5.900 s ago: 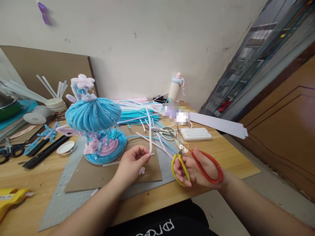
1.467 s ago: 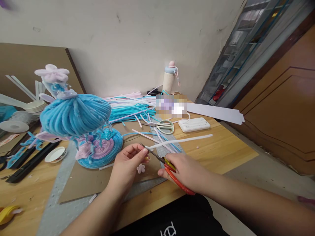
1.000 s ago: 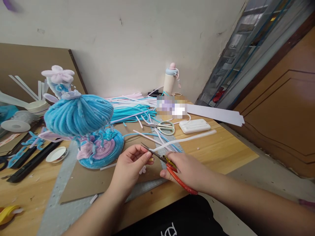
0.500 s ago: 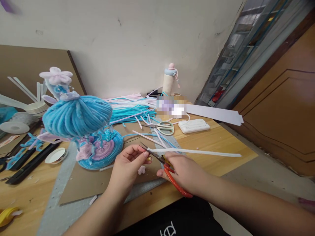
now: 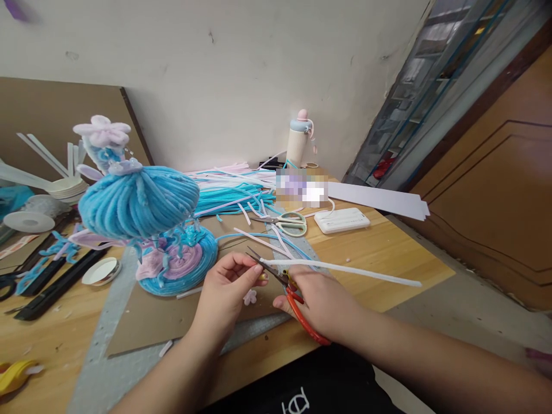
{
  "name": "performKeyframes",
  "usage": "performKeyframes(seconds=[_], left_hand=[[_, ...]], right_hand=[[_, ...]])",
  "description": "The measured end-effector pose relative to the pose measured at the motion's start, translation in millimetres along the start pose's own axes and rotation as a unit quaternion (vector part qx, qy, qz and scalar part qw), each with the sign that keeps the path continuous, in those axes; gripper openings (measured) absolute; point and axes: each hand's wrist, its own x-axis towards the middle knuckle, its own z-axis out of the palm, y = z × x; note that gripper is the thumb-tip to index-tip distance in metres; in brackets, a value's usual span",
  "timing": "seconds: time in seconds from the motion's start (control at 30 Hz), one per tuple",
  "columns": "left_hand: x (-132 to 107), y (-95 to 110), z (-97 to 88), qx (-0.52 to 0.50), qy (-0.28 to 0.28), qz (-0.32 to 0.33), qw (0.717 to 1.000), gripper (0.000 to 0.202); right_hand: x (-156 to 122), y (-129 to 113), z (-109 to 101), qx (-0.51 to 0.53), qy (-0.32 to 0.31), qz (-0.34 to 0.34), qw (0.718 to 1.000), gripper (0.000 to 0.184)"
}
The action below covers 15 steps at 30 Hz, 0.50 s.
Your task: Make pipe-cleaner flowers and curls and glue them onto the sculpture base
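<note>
My left hand [image 5: 228, 287] pinches one end of a long white pipe cleaner [image 5: 345, 269], which stretches to the right over the table edge. My right hand [image 5: 323, 302] grips red and yellow handled scissors [image 5: 282, 282]. Their blades point left and meet the pipe cleaner right beside my left fingertips. A small pink flower piece [image 5: 249, 296] lies on the cardboard sheet [image 5: 172, 313] just under my hands. A blue and pink pipe-cleaner sculpture [image 5: 142, 213] stands to the left of my left hand.
A heap of blue, white and pink pipe cleaners [image 5: 228, 192], pale green scissors [image 5: 287, 223], a white box [image 5: 341, 219] and a small bottle [image 5: 298, 140] lie behind. Black tools [image 5: 56, 282] and a tape roll [image 5: 100, 270] sit at the left. The table edge [image 5: 414, 287] is at the right.
Since 5.9 s ago my right hand brought the scissors down to the pipe cleaner by my left fingers. In the last second the pipe cleaner's free end swung lower and to the right.
</note>
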Motion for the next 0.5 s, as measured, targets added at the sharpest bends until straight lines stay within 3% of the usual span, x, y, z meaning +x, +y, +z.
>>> performKeyframes(seconds=[0.5], left_hand=[[-0.3,-1.9,-1.9,0.003,-0.005,0.003,1.000,0.016]], right_hand=[[-0.4,0.7,-5.4,0.008,-0.028,0.016,0.999,0.045]])
